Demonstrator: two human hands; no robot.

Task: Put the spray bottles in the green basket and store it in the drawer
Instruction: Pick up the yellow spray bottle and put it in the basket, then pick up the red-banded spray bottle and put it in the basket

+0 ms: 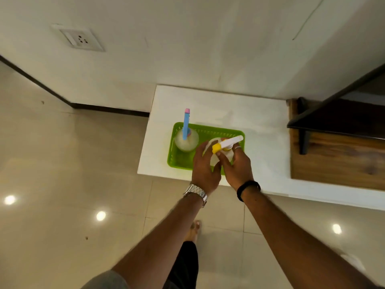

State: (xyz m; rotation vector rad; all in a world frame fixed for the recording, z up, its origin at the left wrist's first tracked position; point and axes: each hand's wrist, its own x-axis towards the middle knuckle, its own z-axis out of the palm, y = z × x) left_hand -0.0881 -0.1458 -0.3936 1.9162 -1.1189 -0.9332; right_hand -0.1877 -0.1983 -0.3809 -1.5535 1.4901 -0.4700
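Note:
A green slotted basket [179, 159] rests on the white counter top [260, 126] near its left end. Upright in the basket's left part is a clear spray bottle with a blue and pink head [186, 130]. A second clear bottle with a white and yellow spray head [228, 142] is over the basket's right part, held between both hands. My left hand [205, 165] wraps its left side and my right hand [237, 165] grips its right side. The bottle's base is hidden by my hands, so whether it touches the basket floor is unclear.
A dark wooden unit [337, 151] with a black top edge stands on the counter to the right of the basket. A wall socket [80, 39] is on the wall at upper left. Glossy tiled floor [62, 184] lies left of and below the counter.

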